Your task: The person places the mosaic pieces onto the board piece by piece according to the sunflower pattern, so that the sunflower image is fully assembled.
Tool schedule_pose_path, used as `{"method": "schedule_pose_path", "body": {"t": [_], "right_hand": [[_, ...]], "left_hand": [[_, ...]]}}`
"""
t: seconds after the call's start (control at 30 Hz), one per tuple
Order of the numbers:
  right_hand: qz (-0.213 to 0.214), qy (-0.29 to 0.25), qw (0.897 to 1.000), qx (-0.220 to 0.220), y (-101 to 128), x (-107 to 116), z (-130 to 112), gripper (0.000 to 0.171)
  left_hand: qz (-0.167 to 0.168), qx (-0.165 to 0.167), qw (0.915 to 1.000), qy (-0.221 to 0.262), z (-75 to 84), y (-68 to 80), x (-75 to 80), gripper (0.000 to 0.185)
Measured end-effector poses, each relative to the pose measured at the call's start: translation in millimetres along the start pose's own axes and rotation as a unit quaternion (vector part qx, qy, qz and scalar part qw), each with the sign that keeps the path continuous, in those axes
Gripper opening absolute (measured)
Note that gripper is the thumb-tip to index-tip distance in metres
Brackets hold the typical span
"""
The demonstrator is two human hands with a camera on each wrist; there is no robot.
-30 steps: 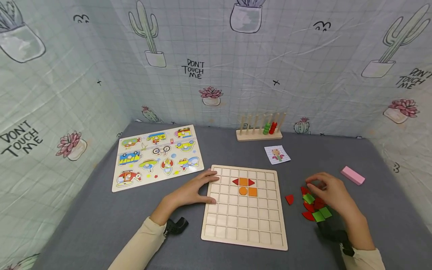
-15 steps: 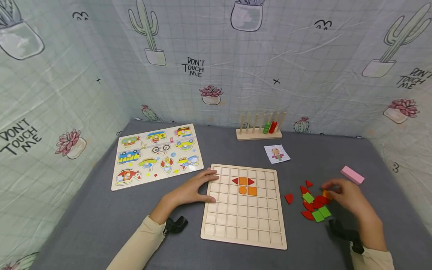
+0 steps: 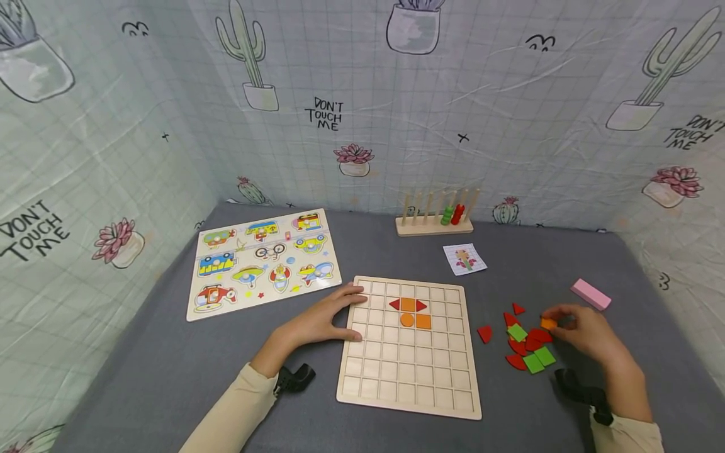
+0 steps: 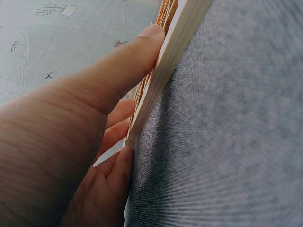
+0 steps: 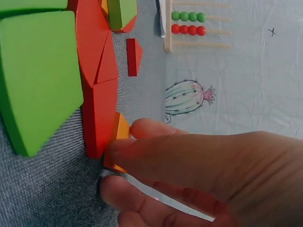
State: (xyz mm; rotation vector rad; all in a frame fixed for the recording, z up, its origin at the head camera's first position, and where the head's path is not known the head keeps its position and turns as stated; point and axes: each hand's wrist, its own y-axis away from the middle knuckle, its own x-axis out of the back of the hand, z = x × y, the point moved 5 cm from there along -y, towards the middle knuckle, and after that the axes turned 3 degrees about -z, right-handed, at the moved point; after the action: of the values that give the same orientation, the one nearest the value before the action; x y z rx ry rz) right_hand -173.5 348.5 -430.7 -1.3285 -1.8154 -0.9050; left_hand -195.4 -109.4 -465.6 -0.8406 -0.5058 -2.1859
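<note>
My left hand rests at the left edge of a square wooden grid board, fingers and thumb stretched out along it. In the left wrist view the thumb presses on the board's rim. On the grid sit orange squares, an orange disc and red triangles. My right hand pinches a small orange tile between thumb and finger, its outline partly hidden. Next to it lies a loose pile of red tiles and green squares.
A knobbed vehicle puzzle lies at the back left. Behind the board are a peg stand with green and red beads and a small pattern card. A pink block lies beyond the right hand.
My right hand has moved right from over the pile to the orange tile and pinches it, uncovering a small red triangle. The left hand and board stay in place.
</note>
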Motion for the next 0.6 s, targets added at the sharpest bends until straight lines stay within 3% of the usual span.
{"method": "schedule_pose_path", "body": {"t": [0.27,0.6], "right_hand": [[0.005,-0.011,1.000,-0.023,-0.5,-1.8,3.3,0.027],[0.026,-0.002,1.000,-0.005,-1.0,0.9,-0.9,0.026]], "left_hand": [[-0.003,0.003,1.0000,0.003,-0.2,-0.7,-1.1,0.077],[0.000,0.002,1.0000,0.002,0.4,0.2,0.1,0.077]]}}
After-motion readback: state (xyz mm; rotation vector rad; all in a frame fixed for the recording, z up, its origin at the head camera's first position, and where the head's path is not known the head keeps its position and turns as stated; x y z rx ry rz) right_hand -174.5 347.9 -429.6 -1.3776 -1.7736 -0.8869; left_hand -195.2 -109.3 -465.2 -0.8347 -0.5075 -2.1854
